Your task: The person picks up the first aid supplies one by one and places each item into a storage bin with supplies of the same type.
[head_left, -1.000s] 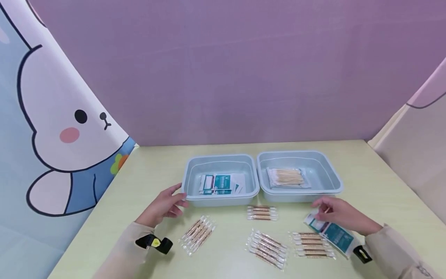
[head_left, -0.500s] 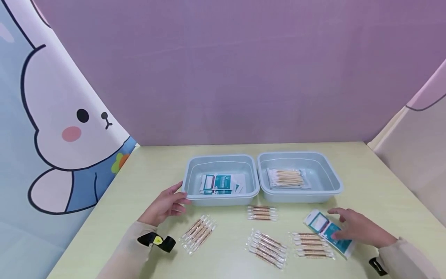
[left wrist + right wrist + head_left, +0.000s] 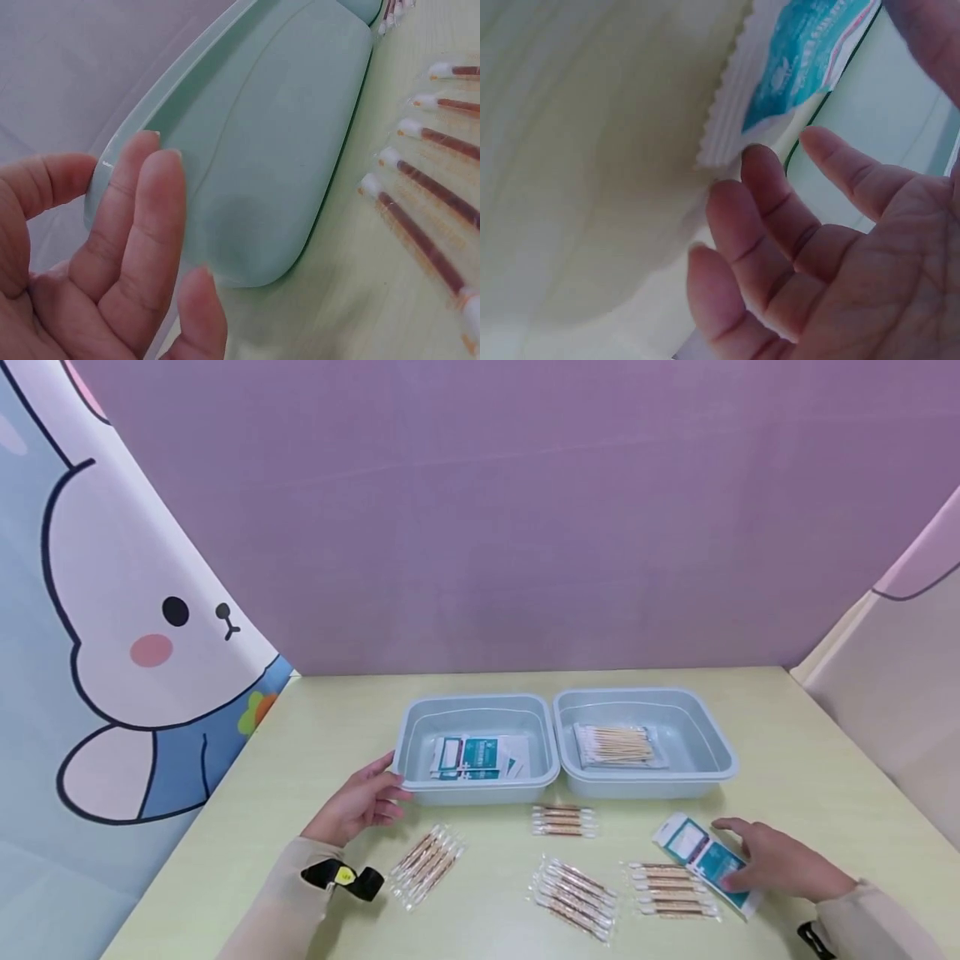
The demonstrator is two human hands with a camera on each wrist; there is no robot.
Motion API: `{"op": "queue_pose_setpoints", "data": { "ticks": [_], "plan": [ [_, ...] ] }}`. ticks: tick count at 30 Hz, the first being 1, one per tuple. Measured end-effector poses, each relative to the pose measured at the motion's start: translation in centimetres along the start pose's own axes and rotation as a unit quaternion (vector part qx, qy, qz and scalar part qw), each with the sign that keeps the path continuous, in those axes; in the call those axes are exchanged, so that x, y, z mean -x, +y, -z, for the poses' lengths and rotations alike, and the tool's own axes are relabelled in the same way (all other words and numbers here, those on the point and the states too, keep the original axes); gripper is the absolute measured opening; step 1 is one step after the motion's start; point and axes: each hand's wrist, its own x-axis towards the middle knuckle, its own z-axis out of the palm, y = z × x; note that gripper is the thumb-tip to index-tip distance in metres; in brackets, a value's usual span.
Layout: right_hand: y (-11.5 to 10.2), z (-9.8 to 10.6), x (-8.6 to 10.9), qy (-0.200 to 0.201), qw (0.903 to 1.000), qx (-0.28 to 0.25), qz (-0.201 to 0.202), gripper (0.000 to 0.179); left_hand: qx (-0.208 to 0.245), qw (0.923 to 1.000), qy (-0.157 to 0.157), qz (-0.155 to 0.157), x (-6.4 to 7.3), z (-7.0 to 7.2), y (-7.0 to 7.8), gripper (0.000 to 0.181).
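My left hand (image 3: 366,802) is at the near left corner of the left pale-blue basin (image 3: 472,795), its fingers loosely bent. In the left wrist view a finger (image 3: 52,180) touches the basin's rim. At the right, my right hand (image 3: 780,862) is over the end of a teal-and-white packet (image 3: 701,852), thumb and forefinger spread at either side of it. The packet lies slanted, partly over a sealed strip of brown-stemmed cotton swabs (image 3: 671,893). In the right wrist view the packet's crimped end (image 3: 731,112) is close to the relaxed fingertips.
Teal-and-white packets (image 3: 480,756) lie in the left basin. A bag of wooden cotton swabs (image 3: 622,746) is inside the right basin (image 3: 645,787). More sealed swab strips lie nearby: left (image 3: 427,866), middle (image 3: 564,820) and front (image 3: 576,897). A purple backdrop (image 3: 525,527) rises behind the table.
My right hand let go of the packet's upper left end and moved right, to its lower right end. The packet stays on the table. My left hand has barely moved.
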Motion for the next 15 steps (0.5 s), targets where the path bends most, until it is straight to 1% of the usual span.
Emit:
{"op": "queue_pose_setpoints", "data": {
  "ticks": [2, 3, 6, 9, 10, 15],
  "plan": [
    [0.05, -0.20, -0.09, -0.001, 1.0000, -0.001, -0.006, 0.074, 0.007, 0.9999, -0.009, -0.009, 0.02, -0.02, -0.16, 0.074],
    [0.06, -0.30, -0.12, -0.001, 0.9999, -0.003, -0.011, 0.072, 0.016, 0.9996, -0.020, -0.016, 0.04, 0.01, -0.23, 0.074],
    [-0.01, -0.46, -0.31, -0.005, 0.9996, 0.000, -0.028, 0.064, 0.019, 0.9990, -0.031, -0.027, 0.14, 0.03, -0.30, 0.077],
    [-0.07, -0.49, -0.35, -0.004, 0.9994, -0.001, -0.034, 0.055, 0.013, 0.9994, -0.025, -0.022, 0.22, -0.02, -0.24, 0.074],
    [-0.11, -0.42, -0.31, -0.002, 0.9995, -0.002, -0.030, 0.053, 0.005, 0.9997, -0.016, -0.017, 0.25, -0.08, -0.18, 0.072],
    [0.09, 0.16, -0.11, 0.027, 0.9992, -0.017, 0.023, 0.041, 0.002, 0.9999, -0.012, -0.009, 0.25, -0.08, 0.02, 0.066]
  ]
}}
